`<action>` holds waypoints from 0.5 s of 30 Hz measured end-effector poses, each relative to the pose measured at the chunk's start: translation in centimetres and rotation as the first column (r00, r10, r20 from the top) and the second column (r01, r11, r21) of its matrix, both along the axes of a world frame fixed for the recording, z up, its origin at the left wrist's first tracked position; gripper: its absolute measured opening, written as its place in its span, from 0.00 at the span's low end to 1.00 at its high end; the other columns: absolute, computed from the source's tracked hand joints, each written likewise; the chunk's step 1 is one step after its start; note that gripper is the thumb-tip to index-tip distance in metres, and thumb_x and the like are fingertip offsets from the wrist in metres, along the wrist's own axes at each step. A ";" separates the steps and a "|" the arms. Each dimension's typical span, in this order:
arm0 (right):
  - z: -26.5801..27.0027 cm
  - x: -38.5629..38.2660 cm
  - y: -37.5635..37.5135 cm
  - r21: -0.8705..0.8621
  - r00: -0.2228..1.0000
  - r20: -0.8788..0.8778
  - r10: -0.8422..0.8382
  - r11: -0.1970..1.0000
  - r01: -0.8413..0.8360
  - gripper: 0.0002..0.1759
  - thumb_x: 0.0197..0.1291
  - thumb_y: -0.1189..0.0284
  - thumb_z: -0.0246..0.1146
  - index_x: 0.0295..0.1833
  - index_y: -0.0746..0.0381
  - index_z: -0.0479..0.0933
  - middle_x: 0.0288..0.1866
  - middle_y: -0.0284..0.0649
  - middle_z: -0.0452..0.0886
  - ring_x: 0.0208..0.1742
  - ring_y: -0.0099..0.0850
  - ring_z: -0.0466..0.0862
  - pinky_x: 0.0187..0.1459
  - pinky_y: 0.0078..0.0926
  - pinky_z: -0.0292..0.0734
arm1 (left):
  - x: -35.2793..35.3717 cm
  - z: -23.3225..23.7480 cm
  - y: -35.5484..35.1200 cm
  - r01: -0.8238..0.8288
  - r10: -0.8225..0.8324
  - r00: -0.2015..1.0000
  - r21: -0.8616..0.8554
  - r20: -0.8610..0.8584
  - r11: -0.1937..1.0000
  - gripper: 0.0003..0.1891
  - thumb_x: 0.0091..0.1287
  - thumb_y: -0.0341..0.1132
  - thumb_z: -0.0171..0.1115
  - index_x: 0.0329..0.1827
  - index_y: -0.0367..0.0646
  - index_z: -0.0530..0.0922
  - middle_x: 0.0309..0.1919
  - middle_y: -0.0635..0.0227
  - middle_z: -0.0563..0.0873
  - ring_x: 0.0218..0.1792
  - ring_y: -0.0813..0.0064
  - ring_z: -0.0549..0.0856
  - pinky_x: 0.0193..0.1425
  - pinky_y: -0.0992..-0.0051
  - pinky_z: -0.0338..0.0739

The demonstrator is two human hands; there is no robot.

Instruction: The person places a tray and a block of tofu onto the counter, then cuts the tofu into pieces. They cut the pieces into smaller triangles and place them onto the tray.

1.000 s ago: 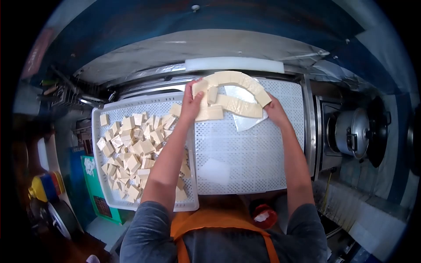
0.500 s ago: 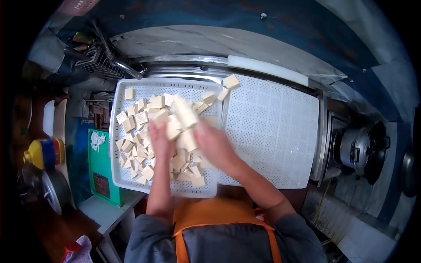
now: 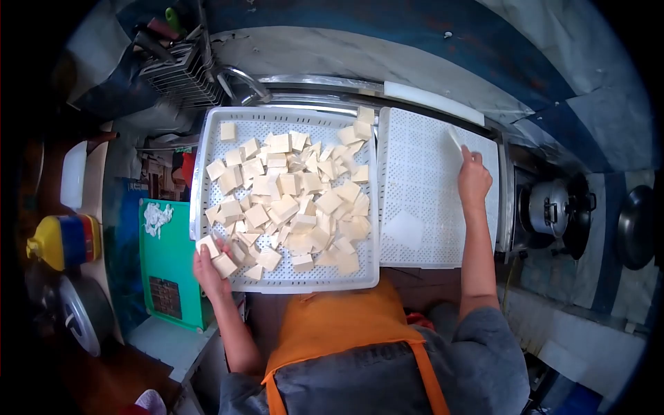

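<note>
Many pale cream tofu pieces (image 3: 287, 183), square and wedge-shaped, lie heaped in a white perforated tray (image 3: 377, 256). At the tray's near left corner my left hand (image 3: 213, 266) is closed around a couple of tofu pieces (image 3: 223, 265). To the right, my right hand (image 3: 474, 181) is over a second white perforated tray (image 3: 422, 159). Its fingers grip a thin pale strip (image 3: 454, 137), too narrow to tell whether it is a tofu slice or a blade. A flat whitish patch (image 3: 403, 230) shows on the second tray.
A wire rack with utensils (image 3: 178, 72) and a faucet (image 3: 247, 83) stand behind the left tray. A green board (image 3: 173, 256) lies to its left, and a yellow jug (image 3: 59, 242) is farther left. A metal pot (image 3: 550, 207) sits on the right.
My hands have moved apart from the middle of the tofu heap, the left to the near left corner, the right over the second tray. The tofu held between them is now out of them.
</note>
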State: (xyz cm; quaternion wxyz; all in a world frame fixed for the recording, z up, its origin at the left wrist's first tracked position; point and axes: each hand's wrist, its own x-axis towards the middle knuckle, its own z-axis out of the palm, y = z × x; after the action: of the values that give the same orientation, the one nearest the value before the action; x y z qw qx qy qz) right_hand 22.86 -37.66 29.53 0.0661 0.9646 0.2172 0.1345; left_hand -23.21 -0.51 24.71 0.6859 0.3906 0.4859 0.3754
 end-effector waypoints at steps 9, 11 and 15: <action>-5.9 -3.8 10.2 0.414 0.935 -0.129 0.329 0.875 -0.251 0.20 0.61 0.67 0.66 0.58 0.60 0.79 0.59 0.50 0.78 0.58 0.49 0.79 0.58 0.43 0.76 | 3.4 0.2 0.0 0.421 -0.398 0.904 0.163 -0.156 0.892 0.13 0.75 0.36 0.56 0.55 0.36 0.77 0.42 0.66 0.86 0.37 0.79 0.85 0.44 0.79 0.78; -7.1 -2.5 13.8 0.497 0.894 -0.213 0.395 0.831 -0.249 0.20 0.62 0.66 0.64 0.59 0.60 0.78 0.59 0.50 0.78 0.58 0.49 0.79 0.58 0.43 0.76 | 4.0 1.0 -0.1 0.551 -0.507 0.830 0.200 -0.230 0.811 0.12 0.74 0.34 0.57 0.55 0.36 0.77 0.43 0.67 0.86 0.41 0.81 0.83 0.47 0.79 0.77; -9.2 1.7 20.4 0.488 0.890 -0.271 0.366 0.849 -0.201 0.22 0.63 0.63 0.64 0.60 0.61 0.76 0.58 0.51 0.78 0.59 0.49 0.79 0.57 0.47 0.77 | 3.6 2.5 -1.2 0.597 -0.533 0.795 0.224 -0.289 0.770 0.12 0.72 0.31 0.60 0.54 0.36 0.77 0.45 0.70 0.84 0.44 0.83 0.80 0.51 0.81 0.74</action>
State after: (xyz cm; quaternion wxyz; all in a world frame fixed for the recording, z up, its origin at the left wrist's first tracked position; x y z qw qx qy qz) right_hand 24.55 -17.26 20.38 -0.2184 0.9179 0.3310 0.0132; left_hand -19.66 -1.67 27.17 0.6435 0.6569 0.3507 0.1774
